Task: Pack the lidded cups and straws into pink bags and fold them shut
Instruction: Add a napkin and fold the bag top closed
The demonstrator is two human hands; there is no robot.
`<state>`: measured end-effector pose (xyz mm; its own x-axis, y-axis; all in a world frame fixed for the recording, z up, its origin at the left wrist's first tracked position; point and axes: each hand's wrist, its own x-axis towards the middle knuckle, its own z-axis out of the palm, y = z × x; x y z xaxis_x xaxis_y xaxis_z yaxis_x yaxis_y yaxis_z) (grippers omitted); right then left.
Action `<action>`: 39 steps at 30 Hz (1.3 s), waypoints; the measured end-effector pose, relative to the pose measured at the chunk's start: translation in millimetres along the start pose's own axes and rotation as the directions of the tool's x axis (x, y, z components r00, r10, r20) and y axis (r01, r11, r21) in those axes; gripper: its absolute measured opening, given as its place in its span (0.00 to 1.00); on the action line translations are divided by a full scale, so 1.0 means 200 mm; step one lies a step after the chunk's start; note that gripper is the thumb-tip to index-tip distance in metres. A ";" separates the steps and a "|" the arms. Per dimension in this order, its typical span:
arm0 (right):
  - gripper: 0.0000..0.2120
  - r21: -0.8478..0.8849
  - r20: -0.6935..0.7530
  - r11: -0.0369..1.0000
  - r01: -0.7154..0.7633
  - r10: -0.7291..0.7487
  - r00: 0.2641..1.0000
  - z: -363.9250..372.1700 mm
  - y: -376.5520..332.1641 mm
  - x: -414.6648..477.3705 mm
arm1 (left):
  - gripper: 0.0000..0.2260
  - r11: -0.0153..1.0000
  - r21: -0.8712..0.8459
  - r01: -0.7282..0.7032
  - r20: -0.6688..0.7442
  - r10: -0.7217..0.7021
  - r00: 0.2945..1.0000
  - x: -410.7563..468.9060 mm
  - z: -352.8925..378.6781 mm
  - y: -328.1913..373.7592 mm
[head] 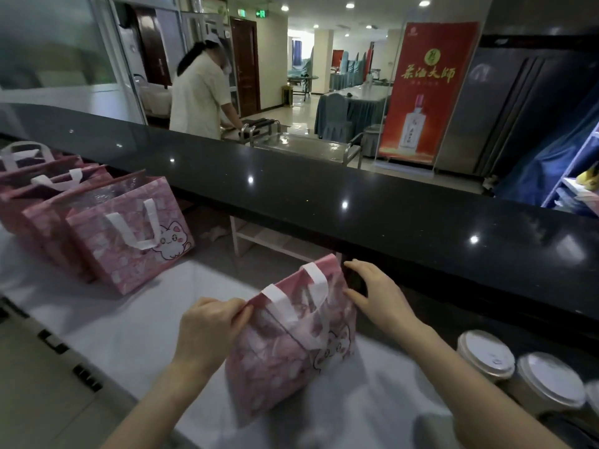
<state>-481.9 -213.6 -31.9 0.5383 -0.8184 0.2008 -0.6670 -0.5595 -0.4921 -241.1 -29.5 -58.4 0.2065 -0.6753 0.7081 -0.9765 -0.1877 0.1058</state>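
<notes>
Pink bag [285, 361] leans on the near white worktop [129, 319], its left top corner pinched by the left hand [207, 328] while the right hand [376, 296], fingers spread and nearly straight, only touches its right top edge, so a lopsided pull could skew the fold or tip it. The 2 lidded cups [486, 353] at near right sit close to the right forearm [453, 361] and could be knocked; other pink bags [129, 241] stand far left.

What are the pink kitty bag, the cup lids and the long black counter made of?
Pink bag: probably thin laminated fabric with a slight gloss; it creases softly and shines.
Cup lids: seemingly white matte plastic, smooth with moulded rims.
Black counter: likely polished stone, with sharp bright reflections.
</notes>
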 end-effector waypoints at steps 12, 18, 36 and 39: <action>0.31 0.438 0.158 0.899 0.016 -0.095 0.983 0.43 -0.12 -0.44 | 0.11 0.730 -0.621 0.286 0.236 -0.173 0.956 -0.32 -0.18 0.35; 0.33 0.454 0.188 0.890 -0.036 -0.057 0.981 0.47 -0.08 -0.57 | 0.34 0.672 -0.561 0.483 0.468 -0.224 0.855 -0.51 -0.06 0.24; 0.48 0.592 0.035 0.780 0.204 -0.278 0.960 0.43 -0.22 -0.61 | 0.47 0.643 -0.519 0.563 0.360 -0.433 0.826 -0.52 -0.16 0.28; 0.47 0.604 -0.068 0.746 0.282 -0.305 0.950 0.29 -0.27 -0.53 | 0.46 0.721 -0.493 0.486 0.238 -0.426 0.873 -0.37 -0.27 0.31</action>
<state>-472.4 -88.3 -75.5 0.6799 -0.6158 0.3982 -0.0344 -0.5691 -0.8215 -320.8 47.6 -67.5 0.6106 -0.6796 0.4067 -0.6341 -0.1119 0.7651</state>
